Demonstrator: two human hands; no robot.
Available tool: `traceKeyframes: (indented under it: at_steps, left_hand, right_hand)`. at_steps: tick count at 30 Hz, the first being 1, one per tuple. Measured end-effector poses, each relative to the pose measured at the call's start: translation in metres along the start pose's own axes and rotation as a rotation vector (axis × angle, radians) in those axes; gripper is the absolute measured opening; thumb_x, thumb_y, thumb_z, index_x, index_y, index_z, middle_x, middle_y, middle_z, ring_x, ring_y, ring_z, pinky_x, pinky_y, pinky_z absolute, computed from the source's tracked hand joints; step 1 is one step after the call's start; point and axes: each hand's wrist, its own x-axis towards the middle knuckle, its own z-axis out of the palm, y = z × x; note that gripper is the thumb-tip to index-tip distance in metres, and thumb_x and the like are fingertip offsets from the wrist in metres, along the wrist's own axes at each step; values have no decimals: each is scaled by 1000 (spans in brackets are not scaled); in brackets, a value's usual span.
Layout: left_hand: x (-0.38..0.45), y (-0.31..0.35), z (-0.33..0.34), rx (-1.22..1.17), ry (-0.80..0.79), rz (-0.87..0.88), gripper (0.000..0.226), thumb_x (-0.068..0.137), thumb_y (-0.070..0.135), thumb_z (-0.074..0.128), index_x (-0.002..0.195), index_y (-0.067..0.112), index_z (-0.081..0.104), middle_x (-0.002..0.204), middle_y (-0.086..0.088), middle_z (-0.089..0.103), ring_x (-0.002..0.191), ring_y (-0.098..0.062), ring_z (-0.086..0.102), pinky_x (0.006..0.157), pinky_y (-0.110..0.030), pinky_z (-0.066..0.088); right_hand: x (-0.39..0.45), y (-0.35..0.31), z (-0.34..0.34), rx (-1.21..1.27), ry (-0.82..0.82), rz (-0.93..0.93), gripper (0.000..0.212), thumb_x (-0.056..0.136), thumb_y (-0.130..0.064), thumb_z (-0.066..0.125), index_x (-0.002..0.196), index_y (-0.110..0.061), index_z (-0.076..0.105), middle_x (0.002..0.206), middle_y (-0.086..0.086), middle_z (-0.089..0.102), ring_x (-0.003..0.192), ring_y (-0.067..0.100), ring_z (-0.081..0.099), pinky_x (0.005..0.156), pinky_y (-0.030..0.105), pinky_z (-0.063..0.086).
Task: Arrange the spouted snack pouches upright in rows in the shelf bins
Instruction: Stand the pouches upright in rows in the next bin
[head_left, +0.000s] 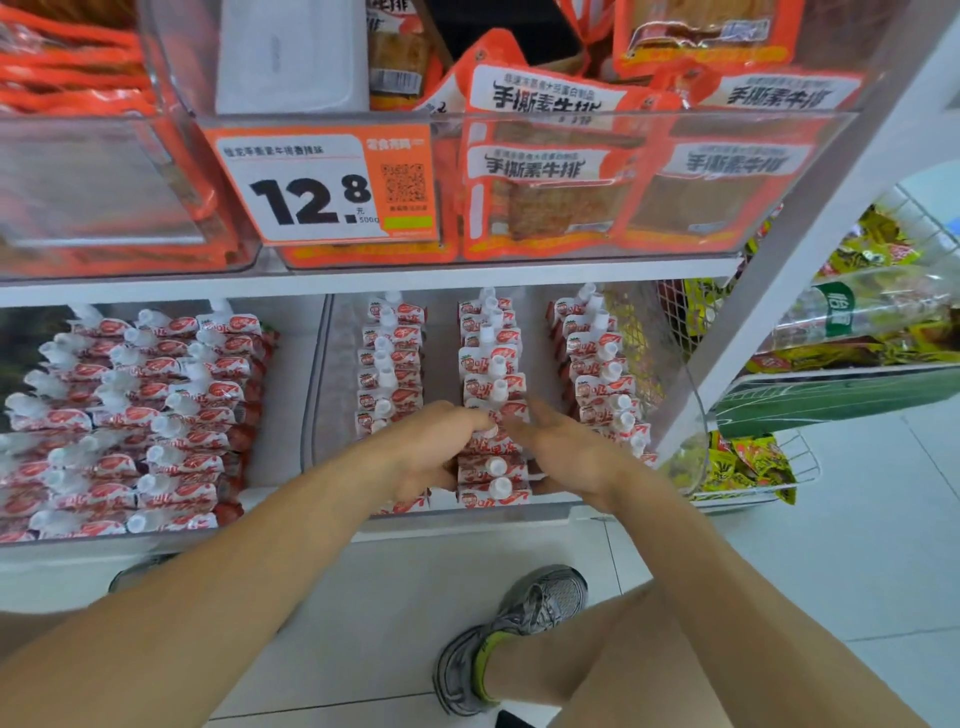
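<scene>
Both hands — left hand (436, 447), right hand (566, 457) — around the middle pouch row (493, 384) (spouts up) in the clear bin (691, 410)

Two bare forearms reaching forward, hands close together

The left hand (441, 447) comes in from 8 o'clock, its fingers (470, 423) curled inward toward 3 o'clock. The right hand (566, 452) comes in from 5 o'clock, palm turned toward the left hand, fingers straighter and pointing to 10 o'clock. The fingertips of both hands nearly meet. A bare right knee and a shoed foot show below at 6 o'clock.
</scene>
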Motion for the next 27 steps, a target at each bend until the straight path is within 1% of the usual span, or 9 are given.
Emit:
traceKeyframes:
  at_steps: [3, 5, 7, 10, 12, 16, 20, 24, 27]
  left_hand:
    - [-3, -3, 4, 14, -7, -16, 68, 75, 41, 63, 137, 16, 51, 142, -7, 53, 122, -26, 56, 102, -46, 46]
    - [-3, -7, 4, -9, -18, -47, 76, 73, 47, 64, 142, 21, 45, 146, -6, 47, 126, -29, 52, 100, -47, 45]
    - [-2, -7, 6, -88, -56, -75, 59, 85, 41, 60, 138, 19, 49, 137, -10, 56, 117, -30, 60, 95, -49, 51]
    - [-2, -6, 13, -166, -66, -74, 33, 96, 27, 52, 126, 15, 56, 113, -9, 70, 100, -26, 68, 73, -39, 60]
    - [-1, -7, 14, -186, -72, -69, 32, 96, 26, 52, 127, 16, 57, 112, -9, 71, 100, -26, 69, 78, -41, 59]
    - [0, -9, 13, -230, -27, -41, 32, 96, 30, 51, 124, 20, 61, 119, -4, 69, 111, -25, 64, 89, -41, 52]
    - [0, -9, 22, -243, -33, -10, 34, 95, 40, 52, 123, 23, 62, 119, -3, 70, 111, -21, 65, 103, -47, 46]
    - [7, 10, 22, -280, 283, 101, 41, 89, 56, 46, 108, 25, 64, 107, 1, 68, 99, -16, 61, 93, -36, 42]
    - [40, 18, 26, -302, 399, 150, 71, 72, 71, 39, 124, 26, 59, 120, -3, 66, 106, -23, 62, 97, -45, 46]
  right_hand:
    - [-3, -2, -3, -51, -35, -7, 47, 104, -40, 40, 150, -32, 30, 139, -17, 41, 124, 10, 43, 103, 33, 40]
    - [-4, 1, -4, -92, -36, 29, 44, 103, -41, 43, 146, -31, 38, 145, -9, 47, 128, 16, 46, 106, 42, 43]
    - [-3, 3, -5, -120, -33, 38, 43, 102, -36, 47, 144, -31, 41, 142, -7, 49, 125, 15, 47, 107, 45, 44]
    - [0, 7, -9, 1, -105, 82, 30, 102, -26, 50, 130, -35, 49, 123, -15, 55, 113, 10, 53, 94, 37, 51]
    - [1, 7, -11, 63, -154, 102, 22, 101, -22, 51, 114, -39, 54, 114, -14, 65, 103, 9, 62, 88, 34, 53]
    - [7, 13, -14, 162, -148, 130, 29, 99, -21, 54, 127, -28, 58, 115, -2, 73, 108, 21, 68, 98, 46, 52]
    - [9, 10, -13, 4, -106, 142, 26, 100, -35, 51, 125, -30, 55, 125, -6, 65, 116, 16, 58, 102, 41, 46]
    - [20, -11, -21, -96, 144, 2, 32, 105, -30, 38, 124, -11, 57, 103, -5, 59, 92, 12, 53, 88, 30, 39]
    - [43, -23, -12, 54, 212, -46, 40, 107, -35, 30, 141, -20, 44, 116, -7, 52, 103, 10, 49, 93, 26, 37]
